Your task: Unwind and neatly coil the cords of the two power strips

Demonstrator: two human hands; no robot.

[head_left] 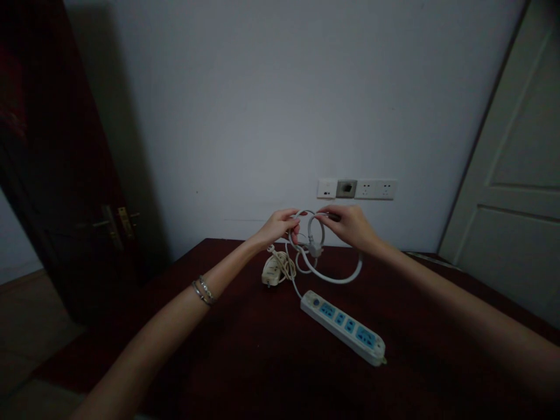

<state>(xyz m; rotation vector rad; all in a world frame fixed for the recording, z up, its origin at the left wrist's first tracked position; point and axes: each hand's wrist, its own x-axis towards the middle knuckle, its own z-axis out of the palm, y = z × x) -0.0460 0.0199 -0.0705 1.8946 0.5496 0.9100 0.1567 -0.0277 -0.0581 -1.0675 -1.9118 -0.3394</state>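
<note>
Both hands hold a white power cord (329,280) in loose loops above the dark red table. My left hand (282,224) is closed on the left side of the loop. On the opposite side, my right hand (345,223) pinches the cord between thumb and fingers. A white plug (314,249) dangles from the cord between the two hands. The cord runs down to a white power strip (343,328) with blue socket faces, which lies at a slant on the table. Behind my left hand's wrist sits a smaller cream power strip (272,270) with its cord bundled.
The dark red table (227,350) reaches back to a pale wall. Wall sockets (375,189) are mounted just above and behind my hands. A dark door with a handle (125,221) stands at the left, a white panelled door (511,192) at the right.
</note>
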